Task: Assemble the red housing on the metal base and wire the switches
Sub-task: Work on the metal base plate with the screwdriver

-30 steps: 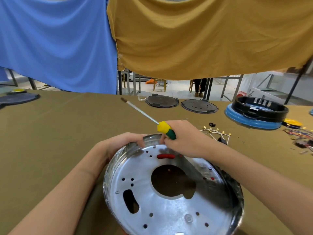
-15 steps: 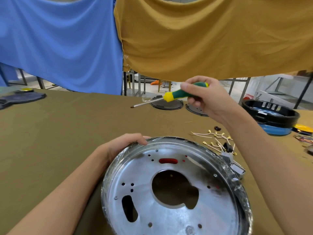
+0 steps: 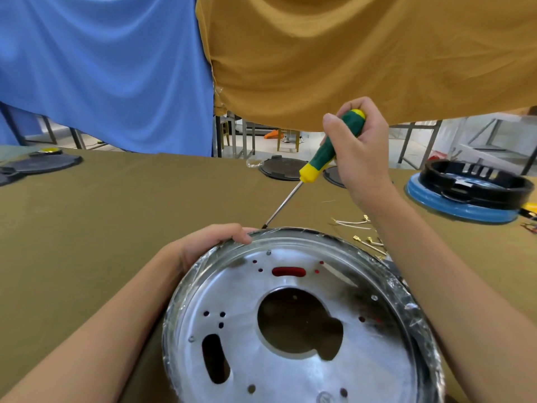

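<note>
Two cloths hang behind the bench (image 3: 101, 228), a blue cloth (image 3: 101, 68) on the left and a mustard cloth (image 3: 363, 53) on the right, with metal table legs and a pale floor showing under their lower edges. The bench is covered in olive-brown fabric. At its far left lies a flat dark disc (image 3: 40, 163).

The left forearm comes in from the lower left corner and slants up toward the middle. The left hand (image 3: 209, 242) rests on the far left rim of the metal base (image 3: 290, 373), its fingers curled over the edge in a holding grip. The base is a round, shiny, shallow pan lying near the front edge of the bench, with a large central opening, an oblong slot at the lower left and several small holes. Red shows through a short slot (image 3: 288, 271) and a few small holes near its far side, so the red housing appears to sit beneath the metal.

Above the far rim, the right hand (image 3: 360, 158) is raised, wrist bent, fingers and thumb wrapped in a closed grip round the green and yellow handle of a screwdriver (image 3: 319, 158). The shaft slants down and left, its tip just beyond the rim beside the left fingers. Two dark round lids (image 3: 280, 168) lie behind it.

Right of the right forearm lie white wires with brass terminals (image 3: 363, 231), and farther right a black ring on a blue base (image 3: 470, 190).
</note>
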A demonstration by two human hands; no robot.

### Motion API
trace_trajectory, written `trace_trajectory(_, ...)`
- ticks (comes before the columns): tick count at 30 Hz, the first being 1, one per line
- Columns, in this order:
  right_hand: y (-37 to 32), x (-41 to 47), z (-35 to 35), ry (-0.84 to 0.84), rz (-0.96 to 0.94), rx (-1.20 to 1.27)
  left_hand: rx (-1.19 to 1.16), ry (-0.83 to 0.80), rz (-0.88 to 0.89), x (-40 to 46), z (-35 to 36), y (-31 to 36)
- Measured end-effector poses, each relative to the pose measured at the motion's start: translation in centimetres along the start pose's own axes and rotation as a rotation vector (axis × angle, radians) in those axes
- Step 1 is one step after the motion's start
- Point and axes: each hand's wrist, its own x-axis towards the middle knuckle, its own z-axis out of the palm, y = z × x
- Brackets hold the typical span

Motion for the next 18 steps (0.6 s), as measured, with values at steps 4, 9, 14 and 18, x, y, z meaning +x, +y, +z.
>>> trace_trajectory(4,-0.9,0.3,-0.1,0.037,0.020,0.005,0.039,0.016,-0.009,-0.1,0.3,0.2)
trace_trajectory(9,-1.4,0.1,0.2,-0.072,-0.027,-0.060,0.024,0.033,-0.011,0.0,0.1,0.0)
trace_trajectory(14,-1.5,-0.2,0.6,-0.111,-0.080,-0.140,0.015,0.022,-0.011,0.1,0.1,0.1)
trace_trajectory(18,-1.2,-0.3,0.6,-0.105,-0.074,-0.141,0.035,0.027,-0.005,0.1,0.0,0.0)
